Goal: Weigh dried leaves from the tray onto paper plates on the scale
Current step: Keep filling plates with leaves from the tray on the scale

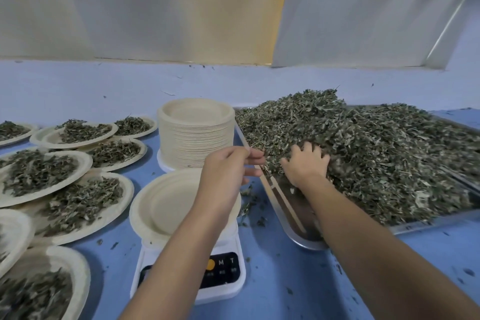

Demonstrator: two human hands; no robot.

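Observation:
A big heap of dried leaves [376,153] fills a metal tray [301,240] on the right. My right hand [306,163] digs into the near left edge of the heap, its curled fingertips buried in the leaves. My left hand [228,169] hovers just left of the tray's rim with its fingers stretched toward the heap, and it holds nothing. Below my left forearm an empty paper plate [161,205] sits on a white digital scale [220,291]. My arm hides the scale's display.
A tall stack of empty paper plates [194,135] stands behind the scale. Several plates filled with leaves [39,174] overlap across the left of the blue table [285,280]. Thin wooden sticks [283,200] lie in the tray's bare near corner. Leaf crumbs dot the table.

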